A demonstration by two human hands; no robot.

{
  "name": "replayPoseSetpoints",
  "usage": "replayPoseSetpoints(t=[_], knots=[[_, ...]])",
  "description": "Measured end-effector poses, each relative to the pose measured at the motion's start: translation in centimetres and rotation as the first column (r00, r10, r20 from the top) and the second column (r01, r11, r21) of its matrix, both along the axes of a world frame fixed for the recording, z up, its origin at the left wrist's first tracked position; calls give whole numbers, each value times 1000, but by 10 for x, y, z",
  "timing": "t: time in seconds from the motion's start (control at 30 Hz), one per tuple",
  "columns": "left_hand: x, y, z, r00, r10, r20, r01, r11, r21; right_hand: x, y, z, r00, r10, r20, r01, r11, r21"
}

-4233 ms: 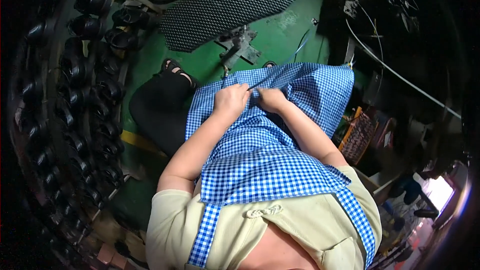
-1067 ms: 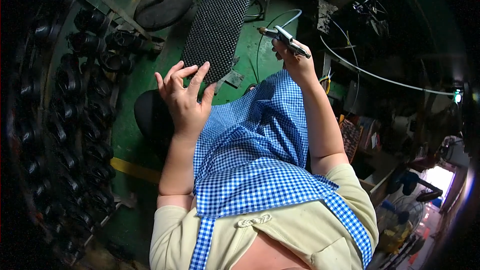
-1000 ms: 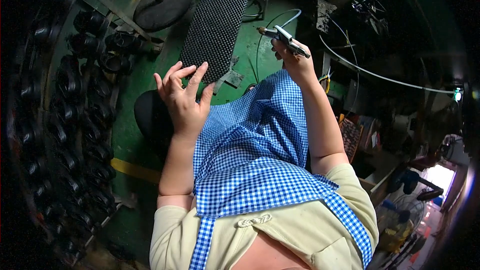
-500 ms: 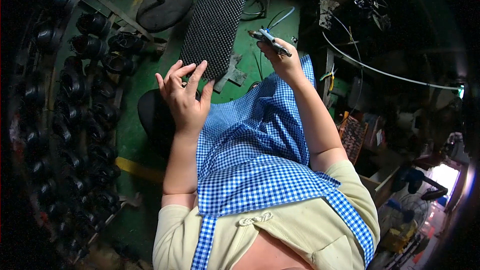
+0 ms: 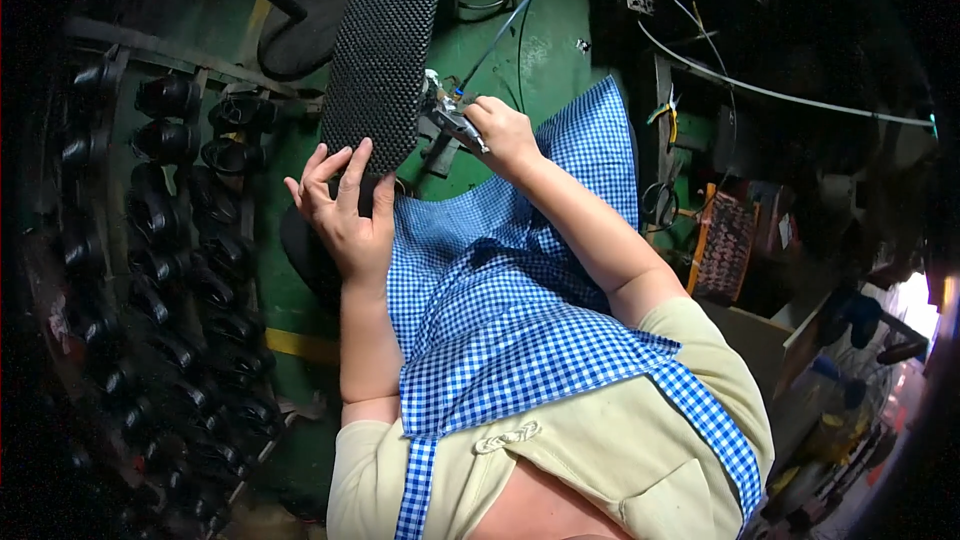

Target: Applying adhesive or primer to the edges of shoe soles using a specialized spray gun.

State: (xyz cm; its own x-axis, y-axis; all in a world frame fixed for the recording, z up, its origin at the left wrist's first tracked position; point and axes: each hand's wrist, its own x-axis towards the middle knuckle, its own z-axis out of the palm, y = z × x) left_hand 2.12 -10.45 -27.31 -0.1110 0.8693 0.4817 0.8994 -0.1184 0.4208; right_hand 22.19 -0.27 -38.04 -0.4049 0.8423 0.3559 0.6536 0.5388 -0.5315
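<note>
A long black panel (image 5: 380,60) with a coarse woven-looking surface stands in front of me. At its near left corner is my left hand (image 5: 345,220), fingers spread and fingertips touching the edge, with the thumb held apart. My right hand (image 5: 500,135) is closed around a small grey metal gun-like tool (image 5: 462,128) that has a thin blue hose (image 5: 500,35) running from it. The tool's front end lies close beside the panel's right edge; whether it touches cannot be told. What supports the panel is mostly hidden beneath it.
Racks of black shoes (image 5: 155,190) fill the left side. A round dark base with a post (image 5: 295,45) stands beyond the panel on the green floor (image 5: 560,20). To the right are a pale hose (image 5: 780,85), yellow-handled pliers (image 5: 668,118) and a patterned basket-like container (image 5: 722,245).
My right hand has brought the tool left and down to the panel's side. The panel appears further left and more upright, my left hand still at its near end. The view has shifted slightly.
</note>
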Motion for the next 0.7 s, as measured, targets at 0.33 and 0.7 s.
replayPoseSetpoints(t=[0.33,0.7], knots=[[2,1,2,1000,23,-15,-23,1000,13,-1,-15,-3,999,42,17,-41,996,-81],[60,-25,10,505,-132,853,355,933,-66,27,-46,91,923,-104,-371,109,994,-9]])
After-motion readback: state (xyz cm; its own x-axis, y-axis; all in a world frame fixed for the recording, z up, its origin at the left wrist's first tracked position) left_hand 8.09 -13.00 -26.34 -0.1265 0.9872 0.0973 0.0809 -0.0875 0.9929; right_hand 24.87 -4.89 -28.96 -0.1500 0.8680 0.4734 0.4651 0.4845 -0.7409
